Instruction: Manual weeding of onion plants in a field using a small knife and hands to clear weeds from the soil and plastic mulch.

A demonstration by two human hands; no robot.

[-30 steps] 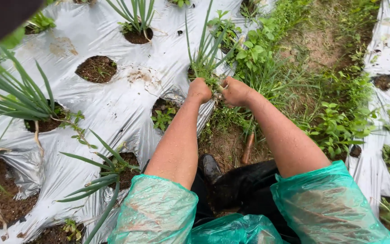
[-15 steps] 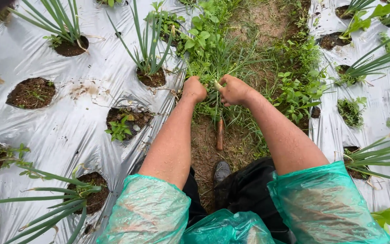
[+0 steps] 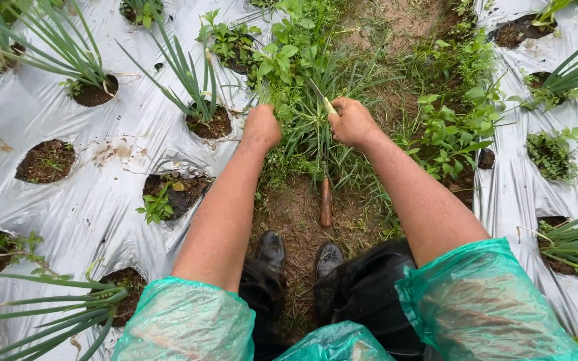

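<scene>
You stand in a dirt furrow point(image 3: 302, 220) between two beds covered in silver-grey plastic sheeting point(image 3: 102, 194), which is cut with round planting holes. On the left bed you can count about eight holes, some holding tall green onion-like plants point(image 3: 192, 80), others only soil and small weeds. On the right bed about five holes show at the frame edge.

Your left hand point(image 3: 261, 127) is closed in a fist on a tuft of long grass point(image 3: 309, 127) at the furrow's head. Your right hand point(image 3: 350, 122) is closed just beside it on the same clump, with a pale blade or stalk point(image 3: 328, 105) sticking up from the grip; you cannot tell which it is. The two fists sit near each other, apart by the width of the clump.

One brown wooden handle point(image 3: 326, 202) lies on the soil below the grass, between your arms. Two dark boots point(image 3: 272, 251) stand side by side under it. Both upper arms wear translucent green plastic sleeves point(image 3: 483, 301).
</scene>
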